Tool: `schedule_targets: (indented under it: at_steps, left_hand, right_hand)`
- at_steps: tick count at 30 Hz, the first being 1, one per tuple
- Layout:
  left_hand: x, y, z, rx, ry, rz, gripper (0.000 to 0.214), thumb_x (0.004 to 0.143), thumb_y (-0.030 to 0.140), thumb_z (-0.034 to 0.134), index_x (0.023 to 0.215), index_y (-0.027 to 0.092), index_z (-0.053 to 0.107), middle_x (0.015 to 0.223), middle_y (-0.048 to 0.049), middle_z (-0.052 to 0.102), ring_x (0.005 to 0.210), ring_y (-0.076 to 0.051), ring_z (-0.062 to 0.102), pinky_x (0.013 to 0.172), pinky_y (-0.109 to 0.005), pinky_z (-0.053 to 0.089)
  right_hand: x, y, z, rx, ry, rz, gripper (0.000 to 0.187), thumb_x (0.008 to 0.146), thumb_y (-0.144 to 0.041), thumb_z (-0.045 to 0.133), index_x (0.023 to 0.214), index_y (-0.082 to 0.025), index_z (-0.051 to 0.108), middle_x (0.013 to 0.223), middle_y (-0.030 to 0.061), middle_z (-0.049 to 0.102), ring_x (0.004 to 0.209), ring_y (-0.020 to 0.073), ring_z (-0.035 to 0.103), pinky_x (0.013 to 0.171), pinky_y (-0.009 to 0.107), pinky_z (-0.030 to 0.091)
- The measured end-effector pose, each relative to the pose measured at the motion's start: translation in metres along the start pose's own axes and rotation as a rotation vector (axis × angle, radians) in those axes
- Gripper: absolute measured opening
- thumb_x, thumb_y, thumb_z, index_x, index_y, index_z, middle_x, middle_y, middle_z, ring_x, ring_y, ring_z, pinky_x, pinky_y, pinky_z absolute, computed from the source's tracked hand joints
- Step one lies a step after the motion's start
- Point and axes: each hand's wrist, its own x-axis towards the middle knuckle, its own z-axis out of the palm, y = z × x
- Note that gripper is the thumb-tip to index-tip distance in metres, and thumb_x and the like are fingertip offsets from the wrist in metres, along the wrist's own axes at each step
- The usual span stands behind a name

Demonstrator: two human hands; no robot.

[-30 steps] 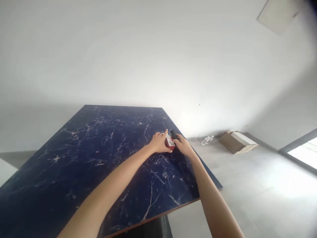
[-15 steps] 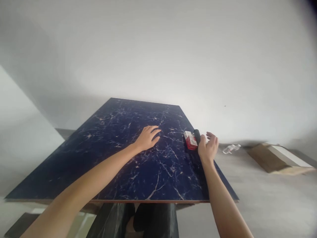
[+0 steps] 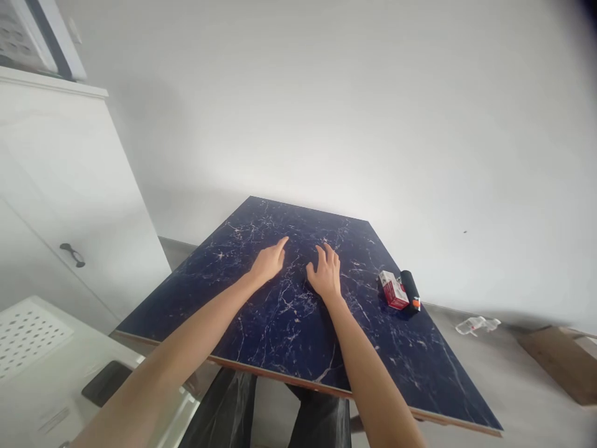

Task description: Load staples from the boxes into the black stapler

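My left hand (image 3: 267, 264) lies flat on the dark blue marbled table (image 3: 242, 314), fingers stretched forward and holding nothing. Beside it my right hand (image 3: 325, 274) also rests palm down with fingers spread. A small red and white box (image 3: 393, 290) lies on the table to the right of my right hand, apart from it. Against the box's far side lies a black cylinder with an orange tip (image 3: 411, 287).
A white cabinet (image 3: 56, 205) with a dark handle stands at the left. A white perforated plastic stool or lid (image 3: 41, 354) sits at lower left. On the floor at right lie a clear plastic bottle (image 3: 476, 324) and a cardboard box (image 3: 559, 358). My dark trousers (image 3: 280, 410) show below the table edge.
Both hands let go of the box and cylinder and moved left to the table's middle, now flat. The view has swung left, bringing the cabinet into sight.
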Motion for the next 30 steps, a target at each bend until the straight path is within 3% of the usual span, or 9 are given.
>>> schedule_targets:
  at_steps: [3, 8, 12, 15, 17, 19, 22, 26, 30]
  left_hand:
    - [-0.005, -0.002, 0.005, 0.012, -0.058, 0.061, 0.062, 0.102, 0.045, 0.041, 0.159, 0.022, 0.029, 0.153, -0.0153, 0.048, 0.137, -0.033, 0.048, 0.112, -0.048, 0.037]
    - [-0.001, -0.016, 0.000, 0.076, -0.113, -0.014, 0.065, 0.101, 0.058, 0.033, 0.155, 0.022, 0.038, 0.165, -0.0133, 0.028, 0.152, -0.040, 0.020, 0.120, -0.058, 0.021]
    - [0.010, -0.020, -0.005, 0.098, -0.051, 0.010, 0.055, 0.104, 0.048, 0.031, 0.127, 0.013, 0.067, 0.135, -0.0206, 0.062, 0.136, -0.036, 0.046, 0.114, -0.054, 0.031]
    - [0.015, -0.022, -0.007, 0.069, -0.117, 0.026, 0.058, 0.106, 0.043, 0.026, 0.097, 0.014, 0.076, 0.085, -0.0166, 0.074, 0.100, -0.032, 0.068, 0.098, -0.049, 0.045]
    - [0.015, -0.023, -0.006, 0.039, -0.157, 0.050, 0.057, 0.106, 0.044, 0.026, 0.102, 0.016, 0.075, 0.081, -0.0136, 0.074, 0.087, -0.028, 0.071, 0.087, -0.043, 0.050]
    - [0.013, -0.022, -0.006, 0.013, -0.179, 0.076, 0.052, 0.105, 0.046, 0.028, 0.123, 0.019, 0.068, 0.100, -0.0131, 0.075, 0.093, -0.027, 0.071, 0.084, -0.039, 0.052]
    - [0.007, -0.019, -0.006, -0.003, -0.182, 0.093, 0.058, 0.104, 0.052, 0.027, 0.152, 0.022, 0.043, 0.143, -0.0136, 0.059, 0.128, -0.031, 0.057, 0.103, -0.044, 0.045]
    - [0.003, -0.016, -0.010, -0.008, -0.279, 0.040, 0.075, 0.100, 0.066, 0.023, 0.162, 0.023, 0.020, 0.168, -0.0108, 0.017, 0.154, -0.038, 0.014, 0.120, -0.058, 0.018]
    - [0.003, -0.015, -0.011, -0.041, -0.188, 0.079, 0.085, 0.098, 0.068, 0.025, 0.163, 0.022, -0.005, 0.170, -0.0092, -0.004, 0.155, -0.037, 0.007, 0.122, -0.056, 0.017]
  right_hand:
    - [0.004, -0.003, 0.010, -0.011, -0.057, 0.020, 0.061, 0.086, -0.019, 0.047, 0.147, -0.012, 0.043, 0.159, 0.0207, 0.030, 0.140, 0.0357, 0.036, 0.110, 0.053, 0.036]
    - [0.003, 0.009, 0.004, 0.008, -0.121, 0.222, 0.070, 0.092, -0.031, 0.044, 0.158, -0.016, 0.026, 0.164, 0.0227, 0.017, 0.134, 0.0388, 0.048, 0.101, 0.052, 0.046]
    - [0.005, 0.015, -0.005, -0.006, -0.176, 0.398, 0.072, 0.095, -0.041, 0.040, 0.161, -0.019, 0.018, 0.166, 0.0220, 0.011, 0.120, 0.0374, 0.061, 0.091, 0.047, 0.051]
    - [0.005, 0.019, -0.004, -0.027, -0.268, 0.405, 0.068, 0.097, -0.044, 0.036, 0.159, -0.016, 0.026, 0.166, 0.0201, 0.015, 0.131, 0.0373, 0.053, 0.101, 0.047, 0.046]
    - [0.003, 0.021, 0.001, -0.052, -0.379, 0.374, 0.068, 0.098, -0.048, 0.033, 0.156, -0.013, 0.034, 0.162, 0.0189, 0.030, 0.141, 0.0386, 0.040, 0.114, 0.051, 0.032]
    - [0.002, 0.021, 0.005, -0.082, -0.449, 0.387, 0.073, 0.099, -0.055, 0.029, 0.158, -0.011, 0.032, 0.155, 0.0178, 0.043, 0.149, 0.0409, 0.025, 0.120, 0.058, 0.013]
    - [0.000, 0.015, 0.009, -0.109, -0.466, 0.452, 0.084, 0.098, -0.066, 0.022, 0.161, -0.010, 0.020, 0.156, 0.0179, 0.041, 0.152, 0.0434, 0.011, 0.119, 0.061, 0.000]
    - [-0.002, 0.007, 0.005, -0.153, -0.468, 0.467, 0.090, 0.095, -0.073, 0.024, 0.163, -0.015, 0.012, 0.168, 0.0188, 0.010, 0.153, 0.0423, 0.004, 0.120, 0.059, 0.002]
    - [-0.004, 0.003, 0.000, -0.107, -0.530, 0.341, 0.088, 0.095, -0.075, 0.023, 0.163, -0.022, 0.007, 0.169, 0.0143, -0.003, 0.152, 0.0403, 0.018, 0.119, 0.056, 0.015]
